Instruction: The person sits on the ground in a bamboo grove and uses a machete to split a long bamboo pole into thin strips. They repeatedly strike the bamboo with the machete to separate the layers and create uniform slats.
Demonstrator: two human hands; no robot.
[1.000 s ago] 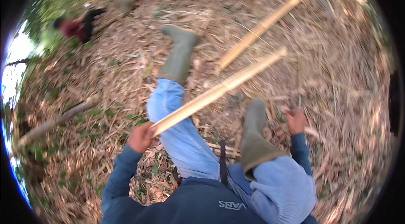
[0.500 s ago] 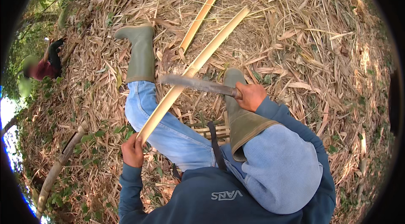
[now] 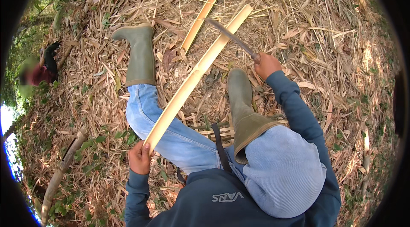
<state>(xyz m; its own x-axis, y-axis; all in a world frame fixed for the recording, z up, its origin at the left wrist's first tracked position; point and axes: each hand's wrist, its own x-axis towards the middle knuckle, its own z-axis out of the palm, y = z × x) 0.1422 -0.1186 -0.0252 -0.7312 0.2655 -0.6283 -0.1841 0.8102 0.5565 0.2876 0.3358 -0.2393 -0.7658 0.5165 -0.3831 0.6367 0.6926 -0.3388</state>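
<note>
Head view: you look down on the long strip (image 3: 198,71), and your two hands are on either side of it.
Long strip: it looks like split bamboo, pale and hollow like a gutter. It slants across your left leg (image 3: 147,107), with its near end by your left hand (image 3: 140,157) and its far end up to the right.
Left hand: your thumb and fingers are pinched together on the near end of the long strip.
Right hand: your right hand (image 3: 267,65) is to the right of the long strip, with the fingers wrapped around the handle of the knife (image 3: 235,39).
Knife: its dark blade crosses over the far part of the long strip. You cannot tell from here if they touch.
Other strip: another strip (image 3: 200,19) lies just beyond the long strip, on its left, not touching it.
Boots: your left boot (image 3: 142,58) is left of the long strip, and your right boot (image 3: 240,90) is right of it.
Log: a thin log (image 3: 62,169) lies left of the long strip's near end.
Person: somebody in a dark red top (image 3: 41,74) is far left of the long strip.
Ground: dry leaves (image 3: 329,84) lie all around the long strip.
</note>
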